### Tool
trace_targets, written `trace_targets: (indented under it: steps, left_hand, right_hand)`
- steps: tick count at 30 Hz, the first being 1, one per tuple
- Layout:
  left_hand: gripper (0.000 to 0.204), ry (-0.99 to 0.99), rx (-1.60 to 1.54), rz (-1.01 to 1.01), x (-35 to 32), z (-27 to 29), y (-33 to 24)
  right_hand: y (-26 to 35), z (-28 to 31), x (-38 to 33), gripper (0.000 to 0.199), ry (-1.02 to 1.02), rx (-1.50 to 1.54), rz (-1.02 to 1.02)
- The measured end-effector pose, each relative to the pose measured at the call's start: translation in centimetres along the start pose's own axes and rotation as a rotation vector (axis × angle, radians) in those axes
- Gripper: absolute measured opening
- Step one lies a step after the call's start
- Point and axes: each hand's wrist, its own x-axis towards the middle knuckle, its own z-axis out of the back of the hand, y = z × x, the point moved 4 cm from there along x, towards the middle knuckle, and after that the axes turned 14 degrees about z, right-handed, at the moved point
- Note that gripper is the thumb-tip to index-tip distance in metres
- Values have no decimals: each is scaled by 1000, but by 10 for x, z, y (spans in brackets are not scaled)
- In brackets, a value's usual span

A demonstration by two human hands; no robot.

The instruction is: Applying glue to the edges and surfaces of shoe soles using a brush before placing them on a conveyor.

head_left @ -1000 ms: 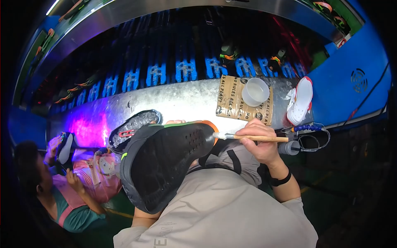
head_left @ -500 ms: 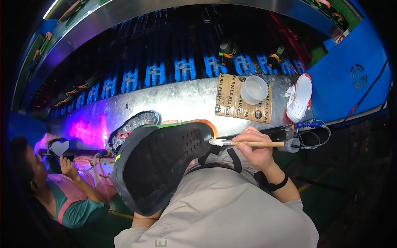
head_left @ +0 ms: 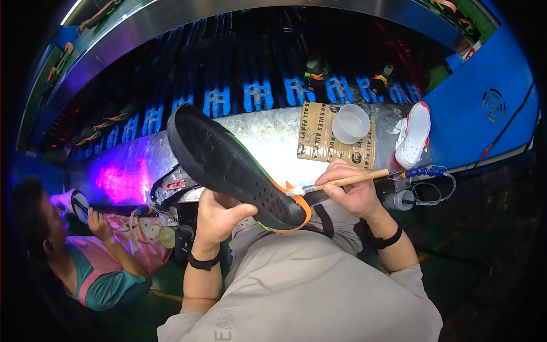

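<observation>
Since the previous frame the black shoe sole (head_left: 228, 165) has been swung round: its wide end now points up and away over the desk (head_left: 256, 128), the narrower end sits near the lap. Left hand (head_left: 219, 219), mostly hidden then, is now in view, closed on the sole's near side, thumb on top, other fingers partly hidden below. Right hand (head_left: 354, 191) has a pinch hold on a brush (head_left: 348, 180), fingers bunched round the handle; bristles have gone from the heel tip to the orange side rim.

Sole: matte black, raised rim, round holes punched in the narrower end, green edging running into orange. Brush: plain wooden handle, metal band, bristles whitish. Desk: scuffed grey metal, glossy, purple light at left.

Translucent plastic cup (head_left: 363, 137) stands on printed brown cardboard (head_left: 310, 147), beyond the right hand. White sole with red trim (head_left: 415, 139) right of it. Blue segmented hose (head_left: 426, 172) and capped jar (head_left: 399, 200) just beside the brush handle's end. Dark shoe piece with a red part (head_left: 174, 186) lies behind the sole, partly covered by it. Row of blue brackets (head_left: 258, 97) at back; co-worker in pink apron (head_left: 97, 263) at left, holding another sole (head_left: 80, 204)
</observation>
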Motion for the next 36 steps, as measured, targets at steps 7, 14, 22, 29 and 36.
trace_targets:
  steps: [7, 14, 22, 29, 36]
  left_hand:
    - [69, -8, -69, 59, 11, 6, 5]
    - [70, -22, -70, 82, 12, 14, 8]
    - [66, 47, -46, 141, 15, 12, 7]
    - [62, 81, -91, 184, 18, 7, 7]
    - [68, 33, -25, 153, 9, 12, 7]
  right_hand:
    - [-5, -6, 5, 10, -11, 75, -32]
    - [0, 2, -12, 11, -1, 209, -101]
    - [-14, -6, -18, 12, -27, 265, -208]
    - [-9, -1, -10, 11, -97, 200, -159]
    - [-16, 78, 23, 11, -393, -529, 25]
